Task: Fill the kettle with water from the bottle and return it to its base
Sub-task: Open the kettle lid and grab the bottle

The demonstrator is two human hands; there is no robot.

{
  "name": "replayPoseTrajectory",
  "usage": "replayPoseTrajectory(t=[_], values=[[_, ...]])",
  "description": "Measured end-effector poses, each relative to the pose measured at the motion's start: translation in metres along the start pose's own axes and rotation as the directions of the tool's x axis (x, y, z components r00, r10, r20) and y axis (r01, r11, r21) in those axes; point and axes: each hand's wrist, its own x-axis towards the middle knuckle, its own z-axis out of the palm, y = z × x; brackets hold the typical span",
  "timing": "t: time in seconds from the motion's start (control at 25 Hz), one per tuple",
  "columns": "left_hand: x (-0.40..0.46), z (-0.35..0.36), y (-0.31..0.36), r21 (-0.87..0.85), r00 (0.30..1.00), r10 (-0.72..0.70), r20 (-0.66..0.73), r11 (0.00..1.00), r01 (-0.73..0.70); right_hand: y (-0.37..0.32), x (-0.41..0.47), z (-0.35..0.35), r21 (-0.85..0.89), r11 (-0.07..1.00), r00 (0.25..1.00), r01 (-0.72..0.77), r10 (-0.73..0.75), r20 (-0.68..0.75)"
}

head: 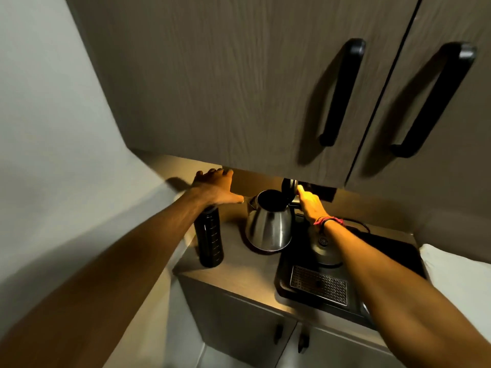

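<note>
A steel kettle (pixel 268 229) stands on its dark round base (pixel 261 250) at the back of the counter, its black lid (pixel 289 187) flipped up and the mouth open. My right hand (pixel 309 204) grips the kettle's handle, thumb near the lid. A tall dark bottle (pixel 209 239) with ribbed marks stands upright to the left of the kettle. My left hand (pixel 215 187) hovers above and behind the bottle's top with fingers spread, holding nothing.
A black tray (pixel 295 288) with a metal drip grate (pixel 318 284) and a second metal kettle (pixel 322 251) sits to the right. Upper cabinet doors (pixel 239 88) with black handles hang low over the counter (pixel 239 269). A wall is at the left, a white cloth (pixel 457 269) at the right.
</note>
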Motion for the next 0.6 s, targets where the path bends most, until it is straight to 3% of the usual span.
replayPoseTrajectory(t=[0.2,0.32,0.48,0.6], values=[[-0.019,0.002,-0.045,-0.181,0.994,0.029,0.107,0.983,-0.009,-0.017,0.019,0.03,-0.037,0.99,0.991,0.133,-0.132,0.023],[-0.025,0.004,-0.057,-0.252,0.991,0.084,0.1,0.966,-0.057,-0.017,0.025,0.046,-0.091,0.981,0.983,0.173,-0.166,0.084],[-0.026,0.001,-0.059,0.018,1.0,0.026,0.004,1.0,-0.026,-0.013,0.027,0.052,-0.039,0.985,0.982,0.17,-0.166,0.093],[-0.028,-0.004,-0.044,0.172,0.971,-0.157,-0.179,0.967,0.188,-0.011,0.029,0.053,-0.024,0.974,0.968,0.223,-0.219,0.122]])
